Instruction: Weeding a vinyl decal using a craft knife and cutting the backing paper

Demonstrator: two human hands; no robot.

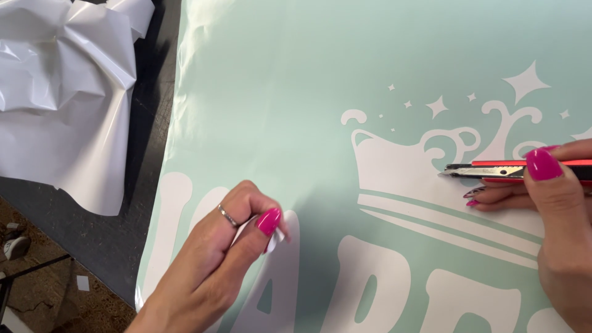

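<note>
At upper left we see crumpled white backing [61, 92], glossy and creased, lying on the dark bench [105, 237] and hanging partly over its edge. Below the bench edge, at lower left, we see a brown floor [68, 308] with a small white scrap [82, 282] lying on it, a thin dark bar [37, 266] crossing above it, and a grey object [13, 246], too cropped to identify.

Mint vinyl sheet [296, 92] is looking smooth, semi-matt; crumpled white backing paper [61, 92] is shining glossy; knife [493, 169] is showing metal blade, red plastic body.
</note>
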